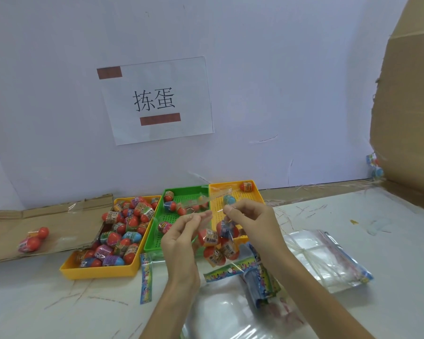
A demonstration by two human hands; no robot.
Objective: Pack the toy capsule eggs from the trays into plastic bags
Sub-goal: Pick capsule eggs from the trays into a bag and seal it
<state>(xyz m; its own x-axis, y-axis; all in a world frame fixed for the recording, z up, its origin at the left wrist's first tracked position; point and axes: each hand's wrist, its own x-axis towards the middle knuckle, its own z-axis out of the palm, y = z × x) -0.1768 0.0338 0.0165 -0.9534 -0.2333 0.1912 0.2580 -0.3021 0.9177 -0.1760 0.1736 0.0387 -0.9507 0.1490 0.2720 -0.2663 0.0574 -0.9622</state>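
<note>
Now, the left hand (181, 231) and right hand (250, 221) each pinch the top edge of one clear plastic bag (206, 222), held up over the trays with about four eggs (209, 237) hanging inside. Three trays sit side by side: the left yellow tray (103, 271) is piled with eggs too many to count, the green tray (154, 245) holds roughly five, and the right yellow tray (258, 193) shows two. One filled bag (33, 239) lies on the cardboard (59, 216) at left, one stack of empty bags (328, 260) at right, and one loose label strip (146, 277) lies near the left tray.
</note>
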